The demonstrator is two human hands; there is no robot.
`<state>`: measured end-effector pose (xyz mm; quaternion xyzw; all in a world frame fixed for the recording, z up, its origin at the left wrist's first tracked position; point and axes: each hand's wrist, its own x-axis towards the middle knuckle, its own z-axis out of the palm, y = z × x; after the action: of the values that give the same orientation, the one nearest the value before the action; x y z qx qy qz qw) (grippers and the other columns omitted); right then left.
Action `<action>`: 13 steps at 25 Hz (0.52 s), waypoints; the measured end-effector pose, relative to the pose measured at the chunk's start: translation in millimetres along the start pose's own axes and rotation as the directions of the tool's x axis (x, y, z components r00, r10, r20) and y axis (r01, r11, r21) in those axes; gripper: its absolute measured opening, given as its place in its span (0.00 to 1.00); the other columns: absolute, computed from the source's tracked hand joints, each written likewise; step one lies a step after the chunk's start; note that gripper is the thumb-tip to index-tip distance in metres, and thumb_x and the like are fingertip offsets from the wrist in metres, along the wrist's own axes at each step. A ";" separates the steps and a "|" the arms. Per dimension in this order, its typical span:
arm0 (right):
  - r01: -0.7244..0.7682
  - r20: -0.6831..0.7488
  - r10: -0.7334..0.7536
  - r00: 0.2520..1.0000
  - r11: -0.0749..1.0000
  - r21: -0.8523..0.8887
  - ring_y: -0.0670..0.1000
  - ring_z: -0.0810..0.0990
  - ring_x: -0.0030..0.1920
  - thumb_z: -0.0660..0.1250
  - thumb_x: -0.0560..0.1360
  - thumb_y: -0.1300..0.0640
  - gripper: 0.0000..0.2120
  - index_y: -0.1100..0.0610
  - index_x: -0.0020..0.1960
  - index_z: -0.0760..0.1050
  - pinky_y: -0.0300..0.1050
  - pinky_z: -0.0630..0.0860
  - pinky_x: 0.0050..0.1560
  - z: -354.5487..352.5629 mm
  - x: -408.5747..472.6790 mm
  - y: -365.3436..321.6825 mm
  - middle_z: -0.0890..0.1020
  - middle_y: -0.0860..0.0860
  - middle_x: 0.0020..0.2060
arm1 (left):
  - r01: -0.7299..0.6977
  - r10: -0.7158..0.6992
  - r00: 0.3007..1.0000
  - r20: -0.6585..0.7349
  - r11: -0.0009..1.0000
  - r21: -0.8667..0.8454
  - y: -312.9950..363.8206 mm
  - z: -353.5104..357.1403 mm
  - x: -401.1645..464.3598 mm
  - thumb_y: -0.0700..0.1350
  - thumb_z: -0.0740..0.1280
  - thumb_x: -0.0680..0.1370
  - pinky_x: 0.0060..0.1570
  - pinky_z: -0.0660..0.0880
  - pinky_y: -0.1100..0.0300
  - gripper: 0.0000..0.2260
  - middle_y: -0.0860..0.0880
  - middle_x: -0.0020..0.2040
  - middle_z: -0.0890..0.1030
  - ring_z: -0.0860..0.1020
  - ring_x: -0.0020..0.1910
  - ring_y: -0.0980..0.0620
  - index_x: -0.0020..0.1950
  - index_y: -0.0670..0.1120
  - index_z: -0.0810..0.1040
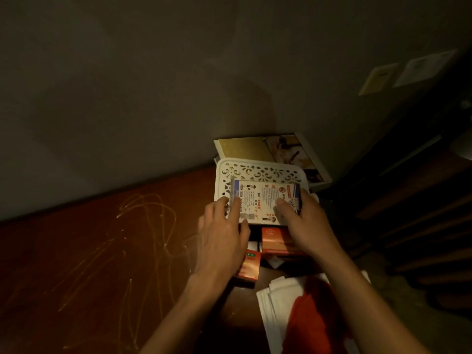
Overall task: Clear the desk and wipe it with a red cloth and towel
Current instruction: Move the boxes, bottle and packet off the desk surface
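A dim grey wall backs a reddish-brown wooden desk, its glossy top streaked with pale looping scratches. Nearer the person than the grip, a folded white towel lies on the desk edge with a red cloth heaped on it. Beyond the grip sits a white plastic basket with lacy cut-out walls, a flat book behind it. Both hands pinch a printed leaflet over the basket: left hand and right hand at opposite edges. Its small print is unreadable. Orange boxes lie beneath.
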<state>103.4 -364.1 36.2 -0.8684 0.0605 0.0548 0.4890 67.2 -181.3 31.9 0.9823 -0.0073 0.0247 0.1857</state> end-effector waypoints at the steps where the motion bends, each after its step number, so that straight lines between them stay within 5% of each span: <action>1: 0.012 0.024 -0.012 1.000 1.000 0.002 0.41 0.75 0.57 0.64 0.79 0.46 0.19 0.47 0.69 0.70 0.34 0.70 0.51 2.0 2.9 5.2 0.77 0.39 0.57 | 0.002 -0.002 1.000 0.010 1.000 -0.001 1.0 2.1 -0.4 0.53 0.60 0.81 0.64 0.67 0.52 0.24 0.45 0.72 0.67 0.64 0.69 0.48 0.76 0.50 0.62; 5: 0.016 0.060 -0.012 0.998 0.998 -0.066 0.48 0.72 0.66 0.63 0.73 0.35 0.28 0.40 0.70 0.65 0.55 0.74 0.64 9.6 7.6 30.0 0.75 0.42 0.65 | -0.003 0.003 0.999 0.042 1.000 0.000 2.0 5.9 -3.7 0.56 0.59 0.81 0.70 0.62 0.49 0.24 0.44 0.76 0.61 0.58 0.74 0.46 0.77 0.52 0.62; 13: 0.042 0.081 -0.038 0.996 0.998 -0.055 0.45 0.71 0.67 0.62 0.74 0.35 0.26 0.39 0.69 0.65 0.57 0.73 0.65 1.8 -4.0 28.9 0.74 0.40 0.65 | -0.143 0.136 0.988 0.076 0.986 0.084 -9.0 -8.0 -7.7 0.60 0.57 0.81 0.74 0.53 0.50 0.27 0.45 0.80 0.54 0.53 0.77 0.46 0.79 0.56 0.55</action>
<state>94.8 -377.2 11.5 -0.8800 0.0220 0.0814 0.4674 59.4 -169.9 35.7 0.9870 -0.0814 0.0036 0.1388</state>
